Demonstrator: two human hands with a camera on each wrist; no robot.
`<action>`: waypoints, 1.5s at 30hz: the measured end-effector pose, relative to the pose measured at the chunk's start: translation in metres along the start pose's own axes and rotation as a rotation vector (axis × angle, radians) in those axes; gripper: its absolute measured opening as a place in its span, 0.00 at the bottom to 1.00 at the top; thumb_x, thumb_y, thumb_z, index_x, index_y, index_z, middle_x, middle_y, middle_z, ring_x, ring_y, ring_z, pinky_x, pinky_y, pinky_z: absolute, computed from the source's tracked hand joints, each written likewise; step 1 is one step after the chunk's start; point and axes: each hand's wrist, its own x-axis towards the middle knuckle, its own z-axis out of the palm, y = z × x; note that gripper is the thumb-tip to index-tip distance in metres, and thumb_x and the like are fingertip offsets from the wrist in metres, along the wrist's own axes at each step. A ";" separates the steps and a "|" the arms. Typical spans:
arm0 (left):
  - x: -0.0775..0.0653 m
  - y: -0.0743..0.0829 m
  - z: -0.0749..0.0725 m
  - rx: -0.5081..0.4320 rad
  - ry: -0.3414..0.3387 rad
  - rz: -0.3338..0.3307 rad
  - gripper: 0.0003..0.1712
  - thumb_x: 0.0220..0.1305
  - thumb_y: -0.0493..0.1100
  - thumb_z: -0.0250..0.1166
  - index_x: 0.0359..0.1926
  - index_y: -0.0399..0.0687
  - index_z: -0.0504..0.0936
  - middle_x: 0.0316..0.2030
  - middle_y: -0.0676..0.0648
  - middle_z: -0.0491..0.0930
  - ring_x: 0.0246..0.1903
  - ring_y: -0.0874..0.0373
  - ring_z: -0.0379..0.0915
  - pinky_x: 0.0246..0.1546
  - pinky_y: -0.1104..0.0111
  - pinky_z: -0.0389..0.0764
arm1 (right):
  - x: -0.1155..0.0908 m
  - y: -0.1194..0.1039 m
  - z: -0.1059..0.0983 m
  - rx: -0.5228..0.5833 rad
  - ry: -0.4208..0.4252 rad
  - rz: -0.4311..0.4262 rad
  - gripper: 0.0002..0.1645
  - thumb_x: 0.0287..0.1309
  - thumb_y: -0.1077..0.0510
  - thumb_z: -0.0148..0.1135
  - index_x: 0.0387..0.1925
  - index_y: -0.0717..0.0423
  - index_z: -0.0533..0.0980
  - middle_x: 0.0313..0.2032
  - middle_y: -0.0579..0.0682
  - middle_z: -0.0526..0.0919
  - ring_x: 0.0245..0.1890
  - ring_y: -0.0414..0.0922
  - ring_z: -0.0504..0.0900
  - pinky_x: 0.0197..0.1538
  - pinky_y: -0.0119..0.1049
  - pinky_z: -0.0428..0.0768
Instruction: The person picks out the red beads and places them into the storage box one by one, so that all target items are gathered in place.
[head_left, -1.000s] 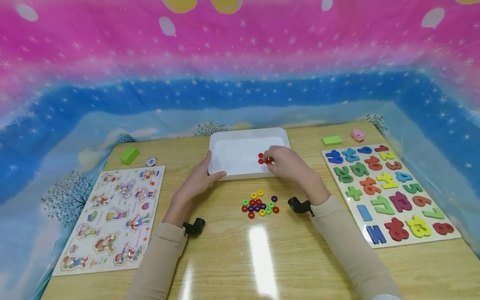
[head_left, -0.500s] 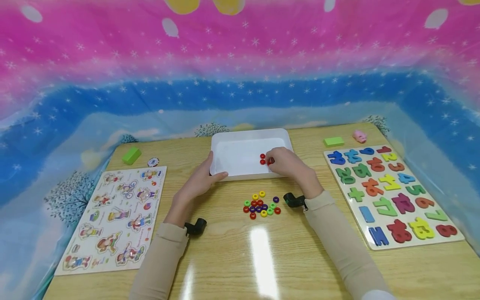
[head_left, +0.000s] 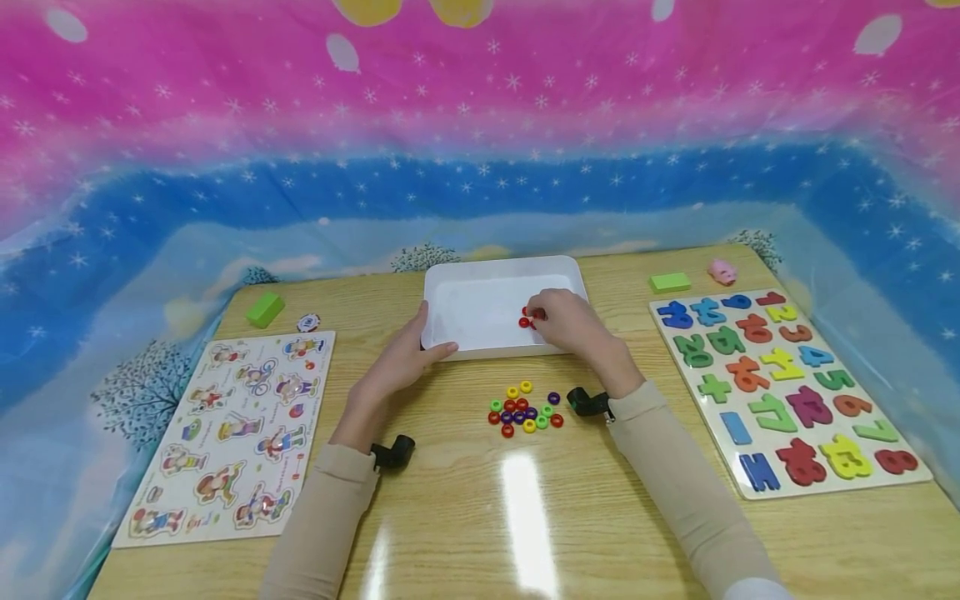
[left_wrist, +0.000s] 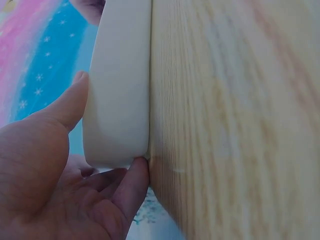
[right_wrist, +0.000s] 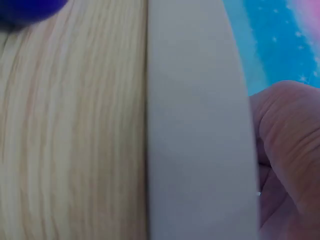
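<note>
Left hand (head_left: 401, 356) grips the tray (head_left: 472, 312); right hand (head_left: 573, 322) is at red rings (head_left: 523, 325) inside. Whether it pinches, I cannot tell.

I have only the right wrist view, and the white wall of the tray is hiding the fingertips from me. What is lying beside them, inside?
Observer: Red rings lie in the tray, right at the fingers of the right hand.
Operator: I thank you. And what is at the left end of the tray?
Observer: The left hand grips its near left corner.
Operator: Does something lie outside, on the person's side?
Observer: Yes, a group of loose rings in red, yellow, green and purple lies on the table there.
</note>
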 end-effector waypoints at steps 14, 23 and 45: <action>0.003 0.008 -0.001 -0.003 -0.011 -0.002 0.56 0.59 0.66 0.56 0.72 0.56 0.28 0.74 0.50 0.35 0.73 0.54 0.35 0.71 0.54 0.49 | -0.039 -0.036 -0.028 0.046 -0.077 -0.168 0.09 0.57 0.59 0.59 0.40 0.50 0.81 0.35 0.43 0.82 0.33 0.39 0.76 0.40 0.34 0.76; 0.006 0.012 0.002 0.019 -0.012 0.016 0.55 0.60 0.64 0.56 0.73 0.52 0.30 0.74 0.49 0.36 0.73 0.53 0.36 0.71 0.54 0.50 | -0.069 -0.051 -0.024 0.029 -0.203 -0.224 0.10 0.57 0.58 0.60 0.40 0.47 0.82 0.39 0.40 0.83 0.33 0.35 0.77 0.40 0.32 0.77; -0.001 0.003 0.000 0.015 -0.011 -0.015 0.56 0.59 0.67 0.55 0.72 0.57 0.28 0.73 0.51 0.34 0.73 0.54 0.34 0.71 0.54 0.48 | -0.086 -0.059 0.007 -0.133 -0.197 -0.339 0.09 0.55 0.61 0.59 0.30 0.43 0.82 0.26 0.37 0.76 0.25 0.33 0.70 0.30 0.26 0.71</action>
